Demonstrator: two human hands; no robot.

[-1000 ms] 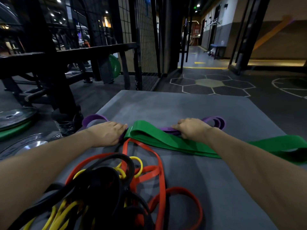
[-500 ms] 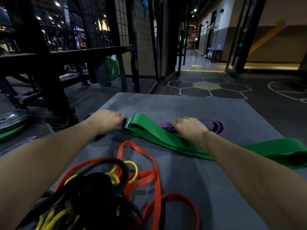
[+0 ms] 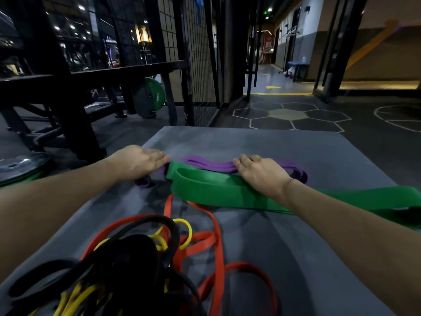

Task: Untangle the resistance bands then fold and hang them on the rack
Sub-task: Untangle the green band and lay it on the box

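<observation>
A purple band (image 3: 211,164) lies folded across the far part of the grey mat (image 3: 262,142). A wide green band (image 3: 218,190) lies just in front of it and runs off to the right. My left hand (image 3: 139,161) rests flat on the purple band's left end, with a small purple loop showing below it. My right hand (image 3: 262,173) presses down on the purple and green bands near their middle, fingers fairly straight. Close to me sits a tangle of red (image 3: 216,242), yellow (image 3: 182,233) and black (image 3: 145,254) bands.
A black metal rack (image 3: 75,92) with a wire mesh panel stands to the left and beyond the mat. Weight plates (image 3: 20,165) lie on the floor at the left, and a green plate (image 3: 156,94) leans under the rack. Hexagon floor markings lie ahead.
Both hands slid the purple band's ends inward, bunching it into a shorter folded strip. The large purple loop at the left has shrunk under my left hand.
</observation>
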